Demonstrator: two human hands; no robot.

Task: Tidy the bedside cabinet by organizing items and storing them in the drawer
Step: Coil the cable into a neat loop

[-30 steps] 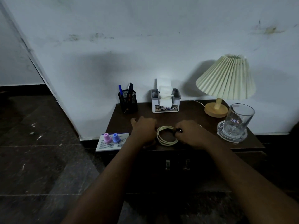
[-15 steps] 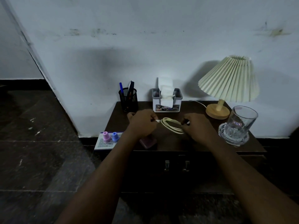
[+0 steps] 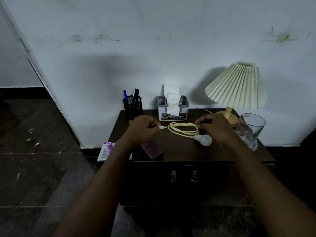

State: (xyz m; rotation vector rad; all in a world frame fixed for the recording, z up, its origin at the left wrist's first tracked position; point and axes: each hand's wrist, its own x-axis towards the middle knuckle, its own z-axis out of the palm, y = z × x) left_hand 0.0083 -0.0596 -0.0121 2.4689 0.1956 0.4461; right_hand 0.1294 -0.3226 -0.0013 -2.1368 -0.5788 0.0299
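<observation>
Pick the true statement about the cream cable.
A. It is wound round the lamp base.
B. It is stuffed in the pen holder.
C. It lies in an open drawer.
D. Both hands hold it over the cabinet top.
D: the left hand pinches the plug end of the cream cable and the right hand grips its loops, over the cabinet top.

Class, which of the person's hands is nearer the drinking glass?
Right. The right hand sits just left of the glass, holding the cable; the left hand is farther left, by the pen holder.
</observation>
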